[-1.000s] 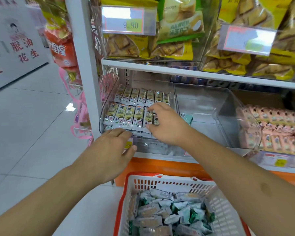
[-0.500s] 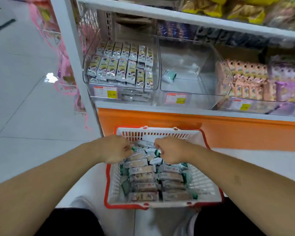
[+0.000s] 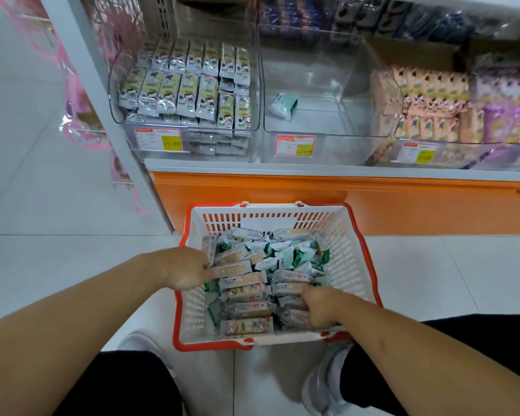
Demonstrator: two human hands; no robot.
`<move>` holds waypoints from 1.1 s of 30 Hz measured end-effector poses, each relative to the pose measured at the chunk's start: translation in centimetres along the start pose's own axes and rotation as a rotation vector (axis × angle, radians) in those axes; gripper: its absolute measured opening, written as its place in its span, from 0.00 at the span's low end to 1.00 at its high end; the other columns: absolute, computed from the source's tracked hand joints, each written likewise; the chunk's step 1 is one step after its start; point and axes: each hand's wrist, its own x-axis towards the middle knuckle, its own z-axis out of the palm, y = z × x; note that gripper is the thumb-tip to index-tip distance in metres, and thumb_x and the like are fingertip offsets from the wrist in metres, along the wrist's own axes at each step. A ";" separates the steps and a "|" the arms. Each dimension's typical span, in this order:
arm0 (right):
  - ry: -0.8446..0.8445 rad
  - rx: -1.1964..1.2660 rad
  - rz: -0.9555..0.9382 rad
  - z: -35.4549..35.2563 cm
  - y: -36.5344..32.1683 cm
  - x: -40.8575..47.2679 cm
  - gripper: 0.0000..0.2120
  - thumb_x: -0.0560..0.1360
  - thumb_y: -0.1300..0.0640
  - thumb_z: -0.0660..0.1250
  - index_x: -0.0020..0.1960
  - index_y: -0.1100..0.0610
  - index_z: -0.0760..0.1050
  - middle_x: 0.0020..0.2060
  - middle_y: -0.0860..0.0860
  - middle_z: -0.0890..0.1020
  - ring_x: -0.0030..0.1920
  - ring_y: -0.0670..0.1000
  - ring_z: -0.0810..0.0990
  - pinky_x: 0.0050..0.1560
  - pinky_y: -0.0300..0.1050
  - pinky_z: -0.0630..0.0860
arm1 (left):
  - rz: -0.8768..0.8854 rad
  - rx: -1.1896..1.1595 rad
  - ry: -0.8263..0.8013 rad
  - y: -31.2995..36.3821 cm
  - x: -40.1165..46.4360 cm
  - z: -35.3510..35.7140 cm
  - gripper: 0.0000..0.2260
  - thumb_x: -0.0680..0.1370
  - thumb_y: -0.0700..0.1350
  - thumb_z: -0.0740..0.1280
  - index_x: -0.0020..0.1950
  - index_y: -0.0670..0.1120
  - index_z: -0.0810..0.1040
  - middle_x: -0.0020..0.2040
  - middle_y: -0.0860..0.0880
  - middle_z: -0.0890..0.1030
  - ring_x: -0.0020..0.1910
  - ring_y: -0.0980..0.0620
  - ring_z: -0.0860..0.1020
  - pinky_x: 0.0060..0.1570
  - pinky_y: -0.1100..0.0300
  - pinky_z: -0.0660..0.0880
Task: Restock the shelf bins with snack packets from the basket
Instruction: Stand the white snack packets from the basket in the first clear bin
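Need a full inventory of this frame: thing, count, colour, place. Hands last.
White plastic basket with orange-red rim: one, on the floor before the shelf.
Silver-and-green snack packets: many, piled in the basket.
Clear left bin: one, nearly full of yellow-and-white packets.
Clear middle bin: one, holding a single green-and-white packet.
Peach packets: many, in the bin to the right.
Purple packets: several, far right.
Price tags with yellow patches: three, on the bin fronts.
Orange shelf base: one, under the bins.
Grey shoes: two, on the floor.
Left hand: on packets at the basket's left.
Right hand: curled among packets, near right corner.
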 end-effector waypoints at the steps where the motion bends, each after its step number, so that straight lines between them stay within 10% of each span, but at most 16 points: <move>1: -0.005 0.009 -0.017 -0.1 0.0 0.0 0.11 0.78 0.51 0.72 0.50 0.59 0.77 0.44 0.56 0.78 0.44 0.55 0.77 0.45 0.47 0.76 | -0.003 -0.005 0.000 0.1 0.1 0.0 0.24 0.86 0.61 0.53 0.54 0.43 0.79 0.49 0.42 0.81 0.42 0.49 0.74 0.50 0.52 0.74; 7: 0.207 0.169 -0.207 -5.1 -0.8 -2.5 0.18 0.74 0.68 0.72 0.57 0.50 0.79 0.57 0.50 0.74 0.56 0.54 0.76 0.51 0.49 0.76 | 0.048 -0.113 0.060 1.0 -0.7 -2.5 0.18 0.84 0.56 0.60 0.43 0.44 0.74 0.39 0.45 0.72 0.37 0.47 0.70 0.41 0.54 0.67; 11: 0.488 0.211 -0.420 -12.2 -2.9 -6.5 0.20 0.73 0.65 0.75 0.60 0.47 0.79 0.56 0.47 0.71 0.58 0.52 0.75 0.57 0.53 0.76 | 0.141 -0.639 0.065 3.6 -2.4 -5.6 0.12 0.81 0.53 0.70 0.54 0.45 0.84 0.50 0.44 0.86 0.50 0.47 0.86 0.55 0.49 0.83; 17: 0.834 0.092 -0.594 -20.3 -4.3 -13.3 0.26 0.73 0.66 0.71 0.66 0.45 0.76 0.59 0.44 0.71 0.63 0.47 0.68 0.62 0.51 0.73 | 0.291 -1.115 0.226 6.1 -7.2 -10.0 0.15 0.76 0.46 0.77 0.58 0.39 0.82 0.50 0.41 0.83 0.50 0.47 0.83 0.45 0.57 0.83; 24: 0.866 0.332 -0.578 -23.3 -5.2 -16.2 0.33 0.73 0.41 0.77 0.73 0.39 0.66 0.72 0.35 0.65 0.76 0.39 0.60 0.74 0.46 0.66 | 0.305 -1.214 0.456 5.2 -9.6 -12.8 0.21 0.73 0.48 0.80 0.62 0.45 0.79 0.51 0.45 0.87 0.52 0.49 0.86 0.40 0.63 0.80; 33: 1.018 0.303 -0.505 -28.2 -7.1 -14.0 0.34 0.72 0.47 0.81 0.71 0.43 0.67 0.68 0.39 0.71 0.69 0.43 0.69 0.69 0.44 0.70 | 0.272 -1.180 0.722 3.8 -9.4 -15.1 0.09 0.80 0.54 0.71 0.58 0.52 0.83 0.51 0.52 0.87 0.52 0.54 0.85 0.56 0.52 0.82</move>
